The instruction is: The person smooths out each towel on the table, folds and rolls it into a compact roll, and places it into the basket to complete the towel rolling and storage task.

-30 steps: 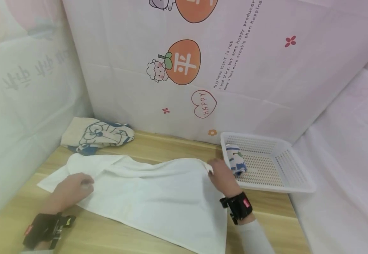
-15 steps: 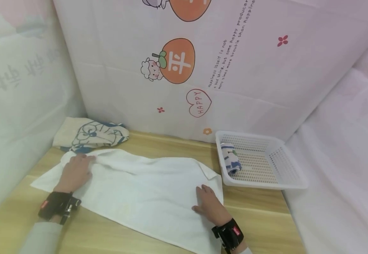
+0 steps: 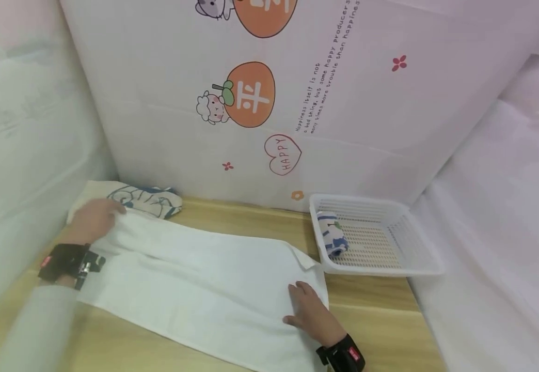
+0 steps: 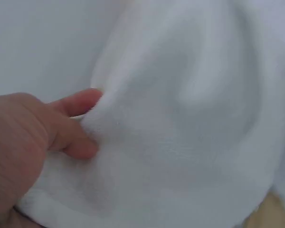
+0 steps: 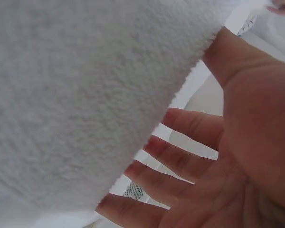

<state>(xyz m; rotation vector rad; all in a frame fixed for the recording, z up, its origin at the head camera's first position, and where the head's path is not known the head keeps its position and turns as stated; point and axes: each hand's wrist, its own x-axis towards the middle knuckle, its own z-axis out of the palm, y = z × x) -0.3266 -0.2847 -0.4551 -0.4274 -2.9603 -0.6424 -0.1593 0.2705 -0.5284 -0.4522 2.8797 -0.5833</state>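
Note:
A white towel is spread across the wooden table, its far right corner folded over. My left hand pinches the towel's far left edge and holds it raised in front of the patterned towel. In the left wrist view, the thumb and a finger grip the fluffy cloth. On the towel's right part rests my right hand, its fingers spread and fairly straight. The right wrist view has those fingers apart, with their tips at the towel's edge.
A folded cream and blue patterned towel lies at the back left, partly hidden by my left hand. At the back right stands a white plastic basket, holding a rolled patterned towel. Fabric walls enclose the table.
My left hand has moved from above the towel to its far left edge and pulled it up and back. The right hand has let go of the corner and moved nearer.

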